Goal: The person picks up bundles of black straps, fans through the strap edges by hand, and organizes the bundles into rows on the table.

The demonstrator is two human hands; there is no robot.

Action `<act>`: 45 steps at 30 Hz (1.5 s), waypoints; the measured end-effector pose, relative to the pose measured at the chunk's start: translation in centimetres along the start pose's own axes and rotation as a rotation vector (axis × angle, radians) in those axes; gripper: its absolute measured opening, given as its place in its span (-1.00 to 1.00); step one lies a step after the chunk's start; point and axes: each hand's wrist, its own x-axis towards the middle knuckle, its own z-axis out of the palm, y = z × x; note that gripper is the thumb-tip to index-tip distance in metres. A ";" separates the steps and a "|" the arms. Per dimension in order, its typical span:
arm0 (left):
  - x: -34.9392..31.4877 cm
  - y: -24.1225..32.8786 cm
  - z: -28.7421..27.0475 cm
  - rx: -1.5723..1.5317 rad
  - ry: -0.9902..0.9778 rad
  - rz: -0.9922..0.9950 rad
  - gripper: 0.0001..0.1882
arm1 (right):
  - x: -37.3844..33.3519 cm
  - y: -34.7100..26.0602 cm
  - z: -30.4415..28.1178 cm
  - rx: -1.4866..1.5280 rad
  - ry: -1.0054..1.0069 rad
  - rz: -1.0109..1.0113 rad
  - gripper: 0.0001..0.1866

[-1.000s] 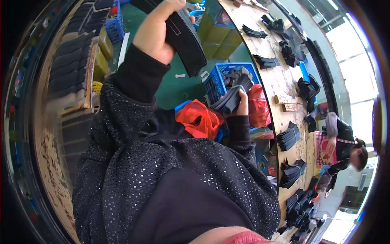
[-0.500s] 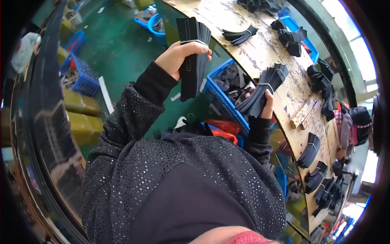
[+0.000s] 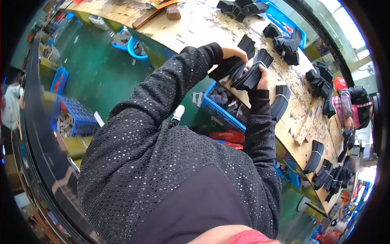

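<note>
My left hand (image 3: 235, 53) reaches over the table edge, its fingers curled down round a bundle of flat black strips (image 3: 247, 45). Part of that bundle is hidden beneath the hand and sleeve. Close against it, my right hand (image 3: 263, 79) grips a second bundle of black strips (image 3: 252, 75), thumb on the near side; a pale band crosses its far end. The strips in both hands are fanned and touch or overlap, so where one bundle ends is hard to tell. Beside my right forearm lies a curved, banded bundle (image 3: 280, 102) on the table.
Below the worn wooden table (image 3: 298, 116) stands a blue crate (image 3: 223, 107) of dark scraps. Several black bundles (image 3: 315, 156) lie along the table's right end, with black piles (image 3: 287, 46) farther back. A person (image 3: 352, 103) is at the far right. Blue tubs (image 3: 139, 51) stand on the green floor.
My left hand has swung right with its bundle, from above the floor to the table edge, meeting my right hand. A banded bundle now lies beside my right forearm. The view has shifted.
</note>
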 end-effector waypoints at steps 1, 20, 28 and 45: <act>1.1 -0.4 -0.6 -0.063 -0.014 -0.124 -0.77 | 0.4 0.4 1.3 -0.003 0.024 -0.032 -0.61; -3.3 -2.3 -20.5 -0.357 -0.020 -0.380 -0.67 | 0.8 -0.6 11.1 -0.642 0.395 -0.354 -0.74; -7.1 2.5 -18.3 -0.457 0.194 -0.043 -0.24 | -12.1 -9.2 -1.5 -0.305 0.597 -0.123 -0.66; -7.8 1.4 -8.7 -0.436 0.042 -0.006 -0.23 | 3.6 1.5 7.3 -0.745 0.670 -0.320 -0.61</act>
